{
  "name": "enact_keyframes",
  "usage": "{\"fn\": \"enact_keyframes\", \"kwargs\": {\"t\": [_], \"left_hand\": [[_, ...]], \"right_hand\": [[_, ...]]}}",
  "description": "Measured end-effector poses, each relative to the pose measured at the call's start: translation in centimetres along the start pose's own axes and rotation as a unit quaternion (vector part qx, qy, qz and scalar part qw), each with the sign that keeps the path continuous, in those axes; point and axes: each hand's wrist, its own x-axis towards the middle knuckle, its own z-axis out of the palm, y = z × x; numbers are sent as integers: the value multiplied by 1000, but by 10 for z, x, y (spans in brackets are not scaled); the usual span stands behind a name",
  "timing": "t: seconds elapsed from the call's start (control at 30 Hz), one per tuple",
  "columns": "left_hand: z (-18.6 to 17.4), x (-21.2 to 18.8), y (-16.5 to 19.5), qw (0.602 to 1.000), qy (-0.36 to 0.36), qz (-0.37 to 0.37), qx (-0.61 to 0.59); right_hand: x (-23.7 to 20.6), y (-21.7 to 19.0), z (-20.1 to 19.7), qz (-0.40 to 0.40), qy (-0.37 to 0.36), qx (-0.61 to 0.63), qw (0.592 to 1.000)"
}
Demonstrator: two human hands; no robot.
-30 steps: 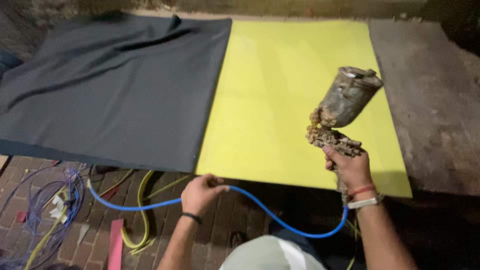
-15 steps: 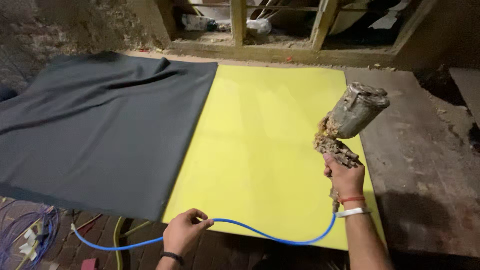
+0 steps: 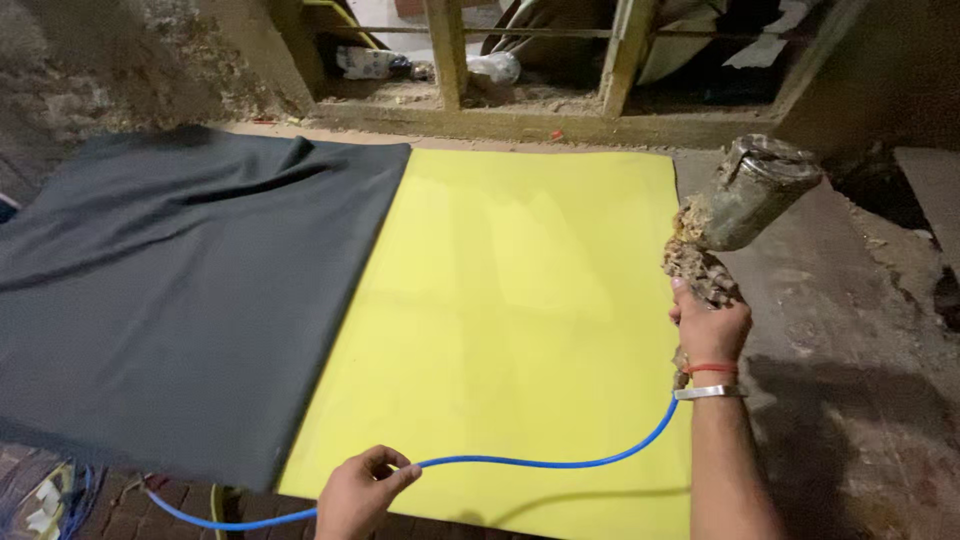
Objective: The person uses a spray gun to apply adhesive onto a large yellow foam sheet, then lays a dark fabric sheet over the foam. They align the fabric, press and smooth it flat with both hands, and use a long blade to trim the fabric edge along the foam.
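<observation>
A dark grey cloth [image 3: 180, 300] lay up and to the left of the left hand [image 3: 358, 492], overlapping the left edge of a yellow sheet [image 3: 520, 320]. The left hand was pinched around a blue hose [image 3: 540, 462], which ran rightward from it across the sheet's near edge up to the right hand [image 3: 712, 328]. The right hand was clenched on the grip of a crusted spray gun [image 3: 735, 215], whose cup stood tilted directly above that hand.

yellow sheet [image 3: 520, 320] | dark cloth [image 3: 180, 290] | wooden frame [image 3: 540, 70]
</observation>
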Motion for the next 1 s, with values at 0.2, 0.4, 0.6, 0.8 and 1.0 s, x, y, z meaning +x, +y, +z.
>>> {"fn": "enact_keyframes", "kwargs": {"t": [0.2,0.4,0.6,0.8,1.0], "left_hand": [[15,11,14,999,-24,20,43],[19,15,27,997,-38,37,55],[13,13,26,994,-42,84,64],[3,14,18,986,-60,134,78],[-5,7,5,975,-110,176,79]], "right_hand": [[-1,6,-35,-28,15,-5,999],[-12,17,-66,51,23,76,996],[-45,41,-86,16,-41,159,986],[-106,69,-109,49,-18,124,991],[-182,85,-145,156,76,-65,983]]}}
